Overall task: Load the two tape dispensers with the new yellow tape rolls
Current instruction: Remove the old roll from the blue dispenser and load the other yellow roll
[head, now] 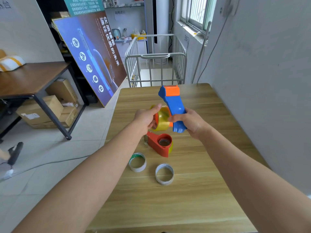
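My right hand grips the handle of a blue tape dispenser with an orange head, held above the wooden table. My left hand holds a yellow tape roll against the dispenser's left side, over its orange hub. A red tape dispenser lies on the table just below my hands, and a yellow roll edge shows at its right side. Two bare cardboard tape cores stand nearer to me, one with green print and one grey.
A white metal cage trolley stands past the table's far edge. A grey wall runs along the table's right side. On the left are a blue poster board, a dark desk and cardboard boxes on the tiled floor.
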A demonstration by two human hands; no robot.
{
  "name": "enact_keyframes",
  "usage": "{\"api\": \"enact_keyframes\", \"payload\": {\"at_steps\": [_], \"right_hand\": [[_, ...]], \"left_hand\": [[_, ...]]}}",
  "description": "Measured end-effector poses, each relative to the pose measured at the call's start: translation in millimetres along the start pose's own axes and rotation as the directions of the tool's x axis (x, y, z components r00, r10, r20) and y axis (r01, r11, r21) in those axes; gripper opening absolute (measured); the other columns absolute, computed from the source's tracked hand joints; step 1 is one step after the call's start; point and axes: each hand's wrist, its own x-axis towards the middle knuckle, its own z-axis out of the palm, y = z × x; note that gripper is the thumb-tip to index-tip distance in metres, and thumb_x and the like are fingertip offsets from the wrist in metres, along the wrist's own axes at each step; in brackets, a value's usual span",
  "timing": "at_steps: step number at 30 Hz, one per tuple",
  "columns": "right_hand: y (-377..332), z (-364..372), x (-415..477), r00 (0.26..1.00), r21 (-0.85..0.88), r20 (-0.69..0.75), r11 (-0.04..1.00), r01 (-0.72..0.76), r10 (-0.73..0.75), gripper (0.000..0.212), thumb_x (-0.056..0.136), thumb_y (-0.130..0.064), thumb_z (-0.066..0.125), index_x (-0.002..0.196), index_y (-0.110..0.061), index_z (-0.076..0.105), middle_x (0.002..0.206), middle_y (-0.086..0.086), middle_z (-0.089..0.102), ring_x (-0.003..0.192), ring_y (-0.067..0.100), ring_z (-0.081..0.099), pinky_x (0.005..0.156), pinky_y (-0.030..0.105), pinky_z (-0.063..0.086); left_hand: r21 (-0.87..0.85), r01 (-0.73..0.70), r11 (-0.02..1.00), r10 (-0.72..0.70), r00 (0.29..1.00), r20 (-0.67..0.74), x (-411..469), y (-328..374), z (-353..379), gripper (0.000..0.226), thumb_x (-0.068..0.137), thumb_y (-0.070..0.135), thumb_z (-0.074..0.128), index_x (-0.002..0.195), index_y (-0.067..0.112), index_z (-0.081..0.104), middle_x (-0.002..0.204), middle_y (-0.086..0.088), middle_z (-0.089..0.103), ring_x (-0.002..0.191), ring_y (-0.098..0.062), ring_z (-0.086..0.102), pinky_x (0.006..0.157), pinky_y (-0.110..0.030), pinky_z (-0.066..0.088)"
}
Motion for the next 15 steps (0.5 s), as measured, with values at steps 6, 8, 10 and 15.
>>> {"api": "enact_keyframes", "payload": {"at_steps": [6, 8, 10, 15], "right_hand": [[1.6, 4.2, 1.7, 0.995, 0.186, 0.099, 0.981, -0.046, 0.028, 0.05, 0.067, -0.008, 0.069, 0.115, 0.0, 0.056, 0.097, 0.014, 0.057, 0.087, 0.028, 0.054, 0.075, 0.036, 0.044], [1.4, 5.8, 2.4, 0.993, 0.196, 0.109, 0.979, -0.06, 0.039, 0.055, 0.072, -0.006, 0.067, 0.123, 0.005, 0.051, 0.103, 0.016, 0.056, 0.092, 0.03, 0.052, 0.082, 0.04, 0.043], [1.1, 7.3, 2.5, 0.992, 0.205, 0.119, 0.977, -0.06, 0.036, 0.054, 0.07, -0.008, 0.069, 0.119, 0.004, 0.051, 0.102, 0.016, 0.055, 0.092, 0.029, 0.052, 0.081, 0.04, 0.044], [5.5, 8.4, 2.6, 0.997, 0.227, 0.078, 0.973, -0.04, 0.023, 0.06, 0.07, -0.007, 0.072, 0.124, -0.002, 0.047, 0.103, 0.014, 0.057, 0.091, 0.028, 0.056, 0.078, 0.038, 0.048]], "left_hand": [[-0.016, 0.222, 0.975, -0.214, 0.957, 0.198, -3.6, 3.7, -12.3, 0.094, 0.052, 0.065, 0.074, 0.128, 0.019, 0.045, 0.134, -0.014, 0.05, 0.112, -0.036, 0.056, 0.079, -0.057, 0.054], [-0.064, 0.24, 0.969, -0.221, 0.95, 0.222, -2.6, 2.5, -14.3, 0.084, 0.052, 0.063, 0.077, 0.119, 0.017, 0.052, 0.121, -0.015, 0.058, 0.099, -0.033, 0.063, 0.064, -0.05, 0.058], [-0.054, 0.253, 0.966, -0.234, 0.942, 0.24, -2.1, 0.9, -13.7, 0.082, 0.053, 0.065, 0.074, 0.115, 0.015, 0.054, 0.115, -0.016, 0.062, 0.094, -0.033, 0.066, 0.061, -0.047, 0.058], [-0.093, 0.294, 0.951, -0.253, 0.918, 0.306, -4.4, -2.6, -12.2, 0.079, 0.06, 0.066, 0.067, 0.117, 0.014, 0.054, 0.116, -0.018, 0.062, 0.097, -0.036, 0.066, 0.074, -0.053, 0.057]]}}
